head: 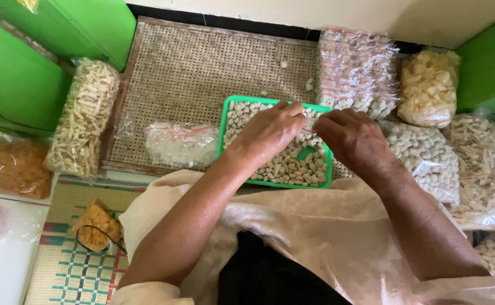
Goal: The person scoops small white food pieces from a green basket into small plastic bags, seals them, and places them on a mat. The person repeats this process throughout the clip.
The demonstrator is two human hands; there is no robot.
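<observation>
Over the green tray (222,131), both hands meet near its upper right corner. Left hand (270,131) and right hand (353,138) each pinch one end of a small clear bag (310,125), fingers closed on it; the bag is mostly hidden between them, contents not readable. One tray, rectangular, sitting on the near edge of a woven rattan mat (202,73), filled with small pale cracker pieces (290,166), too many to count; a bare green patch shows near the right side.

Just left of the tray: one flat heap of empty clear bags with red strips (181,144), count not readable. Two or three loose pale pieces lie on the mat above the tray.

Right of the tray, touching it: one big bag of pale round pieces (425,155). Behind the tray at upper right: one stack of small filled bags with red seals (357,68), many, layered, not countable. Beside that: one bag of pale yellow chips (430,86). Further right: one bag of stick-shaped crackers (479,169), one more bag cut off by the frame edge, another at the lower right corner.

Left side: one long bag of stick crackers (85,116) leaning along the mat edge, one bag of orange crackers (11,166), one small orange bag (96,225) on a checked floor mat (78,271). Beige cloth (292,226) covers the lap.
</observation>
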